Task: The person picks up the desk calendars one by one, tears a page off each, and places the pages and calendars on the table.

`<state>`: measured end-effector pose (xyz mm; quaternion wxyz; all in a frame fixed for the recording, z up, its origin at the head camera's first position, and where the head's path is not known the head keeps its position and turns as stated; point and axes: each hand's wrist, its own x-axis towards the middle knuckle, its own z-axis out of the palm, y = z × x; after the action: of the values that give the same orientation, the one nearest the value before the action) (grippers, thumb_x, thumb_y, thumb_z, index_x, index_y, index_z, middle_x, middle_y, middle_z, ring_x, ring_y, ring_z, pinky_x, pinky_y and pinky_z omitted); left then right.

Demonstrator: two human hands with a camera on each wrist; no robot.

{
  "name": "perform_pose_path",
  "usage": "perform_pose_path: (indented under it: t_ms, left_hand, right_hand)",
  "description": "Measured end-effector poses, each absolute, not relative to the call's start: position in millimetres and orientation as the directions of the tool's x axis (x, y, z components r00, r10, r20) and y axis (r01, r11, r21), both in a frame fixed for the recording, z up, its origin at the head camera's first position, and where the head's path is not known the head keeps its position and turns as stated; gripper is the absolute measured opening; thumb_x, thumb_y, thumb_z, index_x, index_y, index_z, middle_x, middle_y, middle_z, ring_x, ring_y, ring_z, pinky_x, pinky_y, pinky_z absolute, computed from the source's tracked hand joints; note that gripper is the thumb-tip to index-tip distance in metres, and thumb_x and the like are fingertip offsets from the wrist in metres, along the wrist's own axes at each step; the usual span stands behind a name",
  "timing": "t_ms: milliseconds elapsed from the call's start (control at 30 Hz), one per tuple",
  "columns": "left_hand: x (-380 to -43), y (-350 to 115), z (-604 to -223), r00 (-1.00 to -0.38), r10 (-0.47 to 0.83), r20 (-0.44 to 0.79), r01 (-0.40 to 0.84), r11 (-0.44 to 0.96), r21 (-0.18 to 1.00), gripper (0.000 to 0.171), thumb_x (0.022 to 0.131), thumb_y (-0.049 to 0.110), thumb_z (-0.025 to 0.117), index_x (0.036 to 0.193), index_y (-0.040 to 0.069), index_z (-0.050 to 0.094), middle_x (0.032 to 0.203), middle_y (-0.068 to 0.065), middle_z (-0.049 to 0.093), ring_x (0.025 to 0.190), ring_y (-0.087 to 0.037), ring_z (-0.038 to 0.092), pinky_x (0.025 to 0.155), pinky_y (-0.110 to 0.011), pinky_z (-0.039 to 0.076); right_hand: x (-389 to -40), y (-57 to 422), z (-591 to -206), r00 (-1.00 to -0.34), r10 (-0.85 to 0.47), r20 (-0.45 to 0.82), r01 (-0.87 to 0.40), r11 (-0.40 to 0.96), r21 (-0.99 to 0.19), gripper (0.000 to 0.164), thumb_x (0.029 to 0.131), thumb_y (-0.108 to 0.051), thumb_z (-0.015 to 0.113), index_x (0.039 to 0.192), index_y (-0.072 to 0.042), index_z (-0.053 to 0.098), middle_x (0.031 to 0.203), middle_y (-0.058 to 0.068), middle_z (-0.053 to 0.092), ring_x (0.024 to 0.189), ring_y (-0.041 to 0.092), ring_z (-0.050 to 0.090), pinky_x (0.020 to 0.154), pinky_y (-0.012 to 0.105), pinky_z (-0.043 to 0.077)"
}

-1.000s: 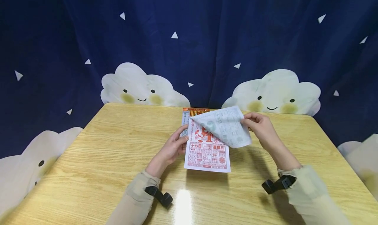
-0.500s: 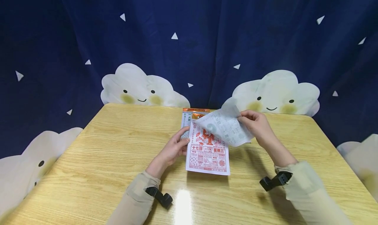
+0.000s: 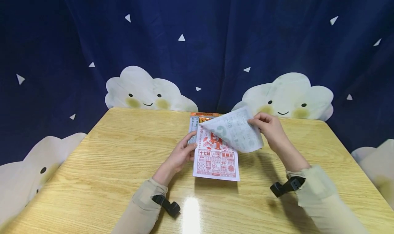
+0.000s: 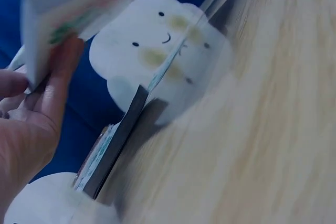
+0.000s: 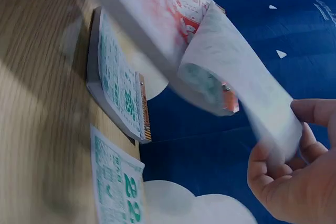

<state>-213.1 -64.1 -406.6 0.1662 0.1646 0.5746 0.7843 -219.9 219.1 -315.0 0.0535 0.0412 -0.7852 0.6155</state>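
My left hand (image 3: pixel 182 152) grips the left edge of a thick tear-off calendar (image 3: pixel 216 165), held up over the table with its red-printed page on top. With thumb and fingers, my right hand (image 3: pixel 271 129) pinches a thin sheet (image 3: pixel 241 129) that is peeled diagonally back toward the upper right. Pale green print shows through the sheet's back. At its upper left corner the sheet still meets the calendar's top band. Lying behind is a second calendar (image 5: pixel 121 82) with green print, mostly hidden in the head view by the held one.
A loose green-printed sheet (image 5: pixel 118 182) lies on the table next to the second calendar in the right wrist view. The wooden table (image 3: pixel 123 165) ends at a dark blue curtain (image 3: pixel 209 49) with cloud faces. Both wrists wear black cameras (image 3: pixel 166 205).
Compared with one second ago, my right hand sits slightly higher and further left. The peeled sheet bent, then spread flatter again. My left hand keeps its grip, with the calendar slightly lower.
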Motion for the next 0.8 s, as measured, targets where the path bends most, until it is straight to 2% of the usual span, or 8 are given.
perform_pose_path:
  t_ms: [133, 267, 433, 533, 600, 800]
  left_hand:
    - [-213, -61, -405, -0.887, 0.455, 0.073, -0.109, -0.360, 0.927, 0.054, 0.093, 0.004, 0.037, 0.144, 0.007, 0.019, 0.081, 0.003, 0.066, 0.063, -0.009, 0.062, 0.056, -0.021, 0.051]
    - [-212, -60, -405, -0.874, 0.481, 0.068, -0.126, -0.359, 0.925, 0.054, 0.094, 0.003, 0.036, 0.144, 0.006, 0.017, 0.081, 0.004, 0.067, 0.061, -0.008, 0.061, 0.055, -0.019, 0.050]
    - [-211, -63, -406, -0.863, 0.498, 0.085, -0.086, -0.311, 0.946, 0.054, 0.093, 0.003, 0.037, 0.143, 0.006, 0.018, 0.082, 0.004, 0.067, 0.064, -0.010, 0.063, 0.057, -0.023, 0.051]
    - [-211, -63, -407, -0.856, 0.509, 0.094, -0.071, -0.295, 0.953, 0.053, 0.093, 0.004, 0.036, 0.143, 0.008, 0.019, 0.085, 0.003, 0.067, 0.066, -0.012, 0.064, 0.059, -0.026, 0.053]
    - [-212, -63, -407, -0.855, 0.511, 0.092, -0.070, -0.289, 0.955, 0.053, 0.094, 0.004, 0.036, 0.144, 0.010, 0.020, 0.087, 0.002, 0.067, 0.067, -0.012, 0.065, 0.060, -0.027, 0.054]
    - [-211, -61, -408, -0.877, 0.476, 0.060, -0.070, -0.251, 0.965, 0.052, 0.093, 0.003, 0.037, 0.143, 0.010, 0.022, 0.088, 0.001, 0.066, 0.067, -0.013, 0.064, 0.059, -0.027, 0.054]
  right_hand:
    - [-220, 222, -321, -0.998, 0.001, 0.064, -0.063, 0.122, -0.991, 0.021, 0.086, -0.013, 0.060, 0.065, -0.018, 0.056, 0.073, -0.010, 0.052, 0.064, 0.003, 0.052, 0.056, 0.017, 0.046]
    - [-221, 225, -327, -0.999, 0.020, 0.035, -0.033, 0.073, -0.997, 0.020, 0.086, -0.012, 0.059, 0.067, -0.017, 0.056, 0.075, -0.008, 0.052, 0.063, 0.003, 0.054, 0.054, 0.017, 0.048]
    - [-224, 228, -329, -0.996, -0.007, 0.087, -0.086, 0.165, -0.983, 0.008, 0.086, -0.011, 0.059, 0.083, -0.019, 0.059, 0.074, -0.011, 0.054, 0.066, 0.002, 0.052, 0.058, 0.016, 0.047]
    - [-226, 229, -326, -0.993, -0.018, 0.113, -0.114, 0.223, -0.968, 0.008, 0.086, -0.013, 0.060, 0.090, -0.019, 0.060, 0.074, -0.013, 0.056, 0.067, 0.002, 0.053, 0.059, 0.017, 0.047]
    - [-228, 229, -323, -0.993, -0.017, 0.117, -0.118, 0.267, -0.956, 0.004, 0.085, -0.019, 0.062, 0.089, -0.019, 0.061, 0.074, -0.014, 0.057, 0.066, 0.003, 0.053, 0.058, 0.018, 0.048]
    - [-229, 228, -314, -0.992, 0.008, 0.125, -0.114, 0.354, -0.928, 0.016, 0.081, -0.031, 0.067, 0.082, -0.017, 0.061, 0.073, -0.015, 0.058, 0.063, 0.003, 0.055, 0.054, 0.019, 0.049]
